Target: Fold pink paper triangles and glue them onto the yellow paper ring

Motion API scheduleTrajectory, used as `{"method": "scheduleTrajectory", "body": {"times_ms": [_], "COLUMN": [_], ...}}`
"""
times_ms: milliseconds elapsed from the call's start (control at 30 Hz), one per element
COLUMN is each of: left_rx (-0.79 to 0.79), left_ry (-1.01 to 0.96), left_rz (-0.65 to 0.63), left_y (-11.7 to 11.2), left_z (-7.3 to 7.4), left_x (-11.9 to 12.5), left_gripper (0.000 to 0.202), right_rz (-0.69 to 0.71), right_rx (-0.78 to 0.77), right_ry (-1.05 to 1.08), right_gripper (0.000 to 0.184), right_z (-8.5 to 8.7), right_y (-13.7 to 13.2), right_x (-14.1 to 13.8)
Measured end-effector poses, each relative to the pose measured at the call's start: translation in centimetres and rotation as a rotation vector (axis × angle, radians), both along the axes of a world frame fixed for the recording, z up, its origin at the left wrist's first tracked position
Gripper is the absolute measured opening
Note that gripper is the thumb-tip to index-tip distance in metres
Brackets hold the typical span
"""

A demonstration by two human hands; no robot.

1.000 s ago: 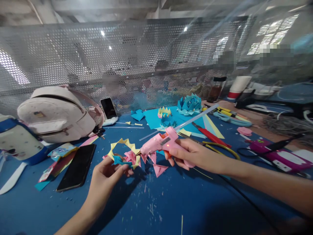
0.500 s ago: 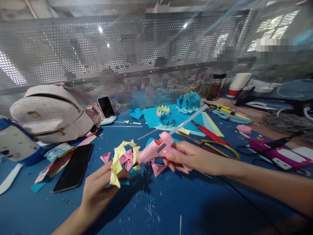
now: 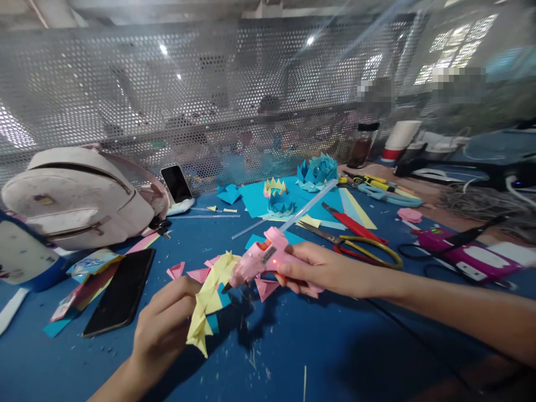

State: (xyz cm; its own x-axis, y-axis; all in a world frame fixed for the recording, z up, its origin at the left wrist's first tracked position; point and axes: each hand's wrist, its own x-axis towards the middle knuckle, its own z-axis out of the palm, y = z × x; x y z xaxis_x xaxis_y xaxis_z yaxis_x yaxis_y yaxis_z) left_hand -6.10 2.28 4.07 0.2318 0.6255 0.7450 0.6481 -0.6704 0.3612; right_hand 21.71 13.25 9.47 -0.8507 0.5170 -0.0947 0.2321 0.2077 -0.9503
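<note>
My left hand (image 3: 161, 329) is closed on a yellow folded paper crown (image 3: 208, 301) with a blue piece at its base, held tilted on edge above the blue table (image 3: 318, 357). My right hand (image 3: 318, 271) grips a pink hot glue gun (image 3: 263, 259) with a clear glue stick (image 3: 312, 204) sticking out of its back. The gun's nozzle points left and touches the crown's inner side. Pink folded paper triangles (image 3: 196, 273) lie on the table just behind the crown.
A black phone (image 3: 119, 293) and a white backpack (image 3: 79, 195) lie at the left. Red-and-yellow scissors (image 3: 360, 237), blue paper sheets, finished paper flowers (image 3: 316, 170) and a pink device (image 3: 469, 259) are at the right. A perforated metal screen (image 3: 209, 100) closes the back.
My left hand has turned the yellow crown from lying flat and ring-like to standing on edge, and lowered it. The glue gun's nozzle has followed down and left to it.
</note>
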Motion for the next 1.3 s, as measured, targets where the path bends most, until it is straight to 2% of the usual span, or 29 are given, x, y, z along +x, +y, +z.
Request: {"method": "scheduleTrajectory", "body": {"times_ms": [133, 300, 467, 700, 900, 1067, 1300], "left_rx": [-0.026, -0.001, 0.007, -0.021, -0.018, -0.03, 0.021], "left_ry": [0.014, 0.022, 0.01, 0.022, 0.018, -0.002, -0.001], "left_rz": [0.018, -0.056, -0.036, 0.011, 0.002, 0.003, 0.03], "left_y": [-0.1, 0.2, 0.2, -0.1, 0.1, 0.1, 0.1], "left_z": [-0.1, 0.2, 0.3, -0.5, -0.1, 0.0, 0.4], "left_x": [-0.2, 0.0, 0.2, -0.2, 0.0, 0.0, 0.1], "left_gripper": [0.02, 0.014, 0.016, 0.013, 0.01, 0.011, 0.014], "right_rz": [-0.024, -0.026, -0.01, -0.011, -0.034, -0.073, -0.067], "right_rx": [-0.022, 0.0, 0.034, 0.13, 0.224, 0.243, 0.365], "right_ry": [-0.008, -0.019, -0.02, -0.044, -0.091, -0.136, -0.088], "right_gripper": [0.054, 0.053, 0.053, 0.053, 0.056, 0.054, 0.05], "right_z": [0.1, 0.1, -0.1, -0.1, -0.1, 0.1, 0.9], "right_y": [-0.1, -0.1, 0.1, 0.2, 0.2, 0.1, -0.4], "right_x": [-0.1, -0.1, 0.0, 0.1, 0.3, 0.4, 0.1]}}
